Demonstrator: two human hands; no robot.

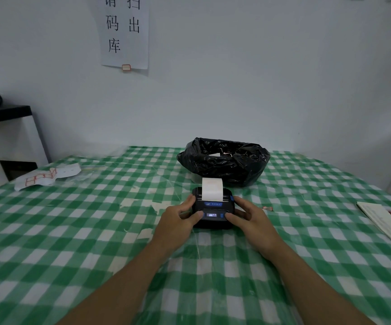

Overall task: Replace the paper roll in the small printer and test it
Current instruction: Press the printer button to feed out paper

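At the far left I see a black shelf [4, 113] against the white wall, and below it a crumpled white sheet with red-bordered labels [46, 176] lying on the green-and-white checked tablecloth [72, 231]. Above, a white paper notice with black characters [125, 31] hangs on the wall.

My left hand [179, 219] clasps the left side of the small black printer with blue buttons [212, 211], its thumb resting on the front panel beside the lit display. The printer sits on the cloth at mid-table, and a white paper strip [212, 188] stands up out of its top slot. Just behind it rests a crinkled black plastic bag [225, 159], mouth open.

My right hand [248, 218] grips the printer's right side, thumb pressed by the blue button on the front.

Near the right edge lies a white notebook [382, 219].
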